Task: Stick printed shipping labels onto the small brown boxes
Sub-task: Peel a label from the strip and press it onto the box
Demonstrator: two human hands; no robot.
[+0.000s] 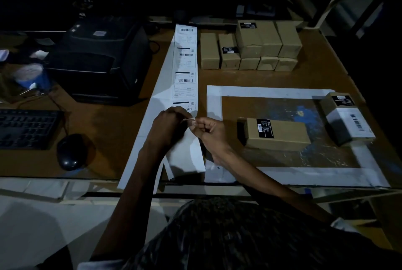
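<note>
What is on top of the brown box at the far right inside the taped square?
A white shipping label with a barcode covers its near half; a small black product sticker sits on the far half of the box. Anything beneath the label is hidden.

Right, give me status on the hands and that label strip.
Left hand and right hand both pinching the label strip, peeling the nearest label. One unlabelled brown box waiting beside the right hand. Nothing in the way.
</note>
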